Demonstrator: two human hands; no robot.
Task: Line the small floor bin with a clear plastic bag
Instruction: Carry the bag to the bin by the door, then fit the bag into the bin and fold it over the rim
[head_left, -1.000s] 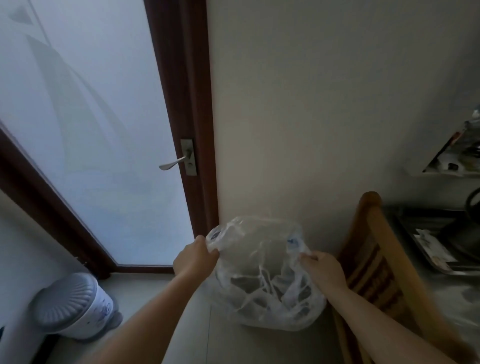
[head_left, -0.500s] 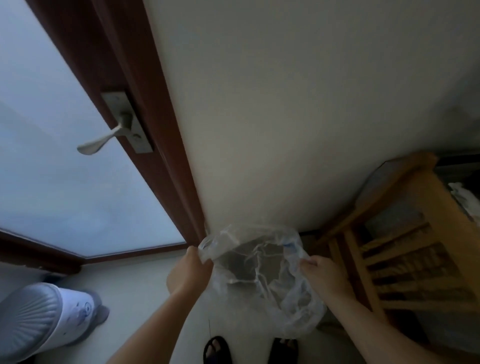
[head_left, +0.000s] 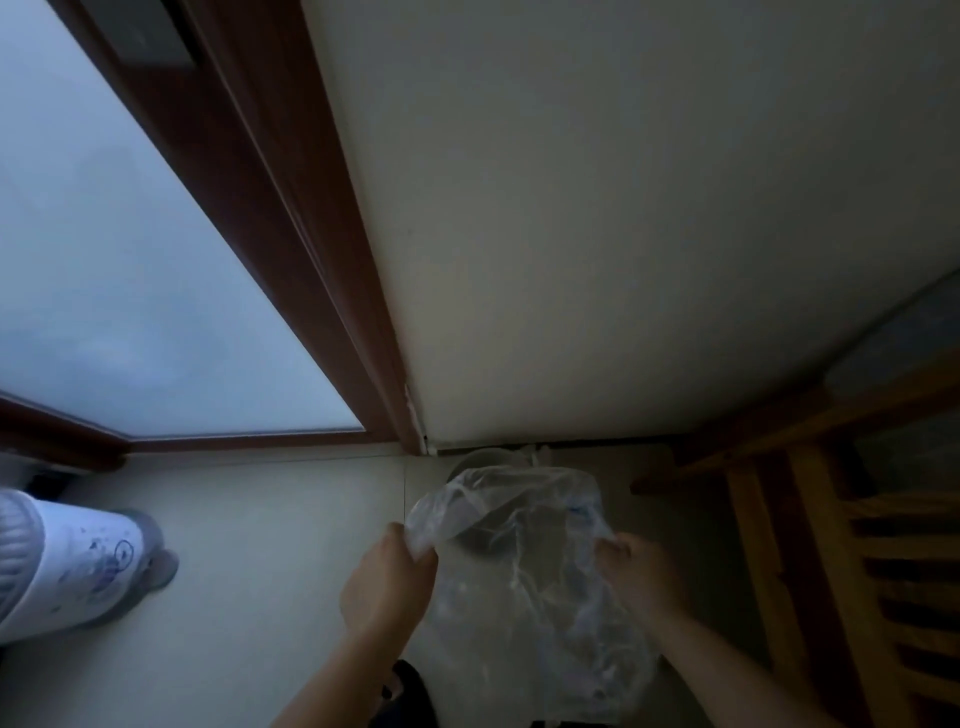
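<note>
I hold a crumpled clear plastic bag (head_left: 524, 514) by its mouth with both hands, low over the floor. My left hand (head_left: 387, 584) pinches the bag's left edge. My right hand (head_left: 641, 571) grips the right edge, and the bag hangs down between my forearms. A small round grey floor bin (head_left: 475, 458) stands against the wall just beyond my hands. Only its far rim shows plainly. The rest appears dimly through the plastic.
A white pedal bin (head_left: 72, 571) with a ribbed lid stands on the floor at the left. A frosted-glass door (head_left: 130, 270) in a dark brown frame fills the upper left. A wooden slatted rack (head_left: 810, 545) stands at the right. A dark slipper (head_left: 410, 688) shows at the bottom.
The view has tilted down toward the floor. My hands and the bag have come lower, and the grey bin by the wall now shows behind the bag.
</note>
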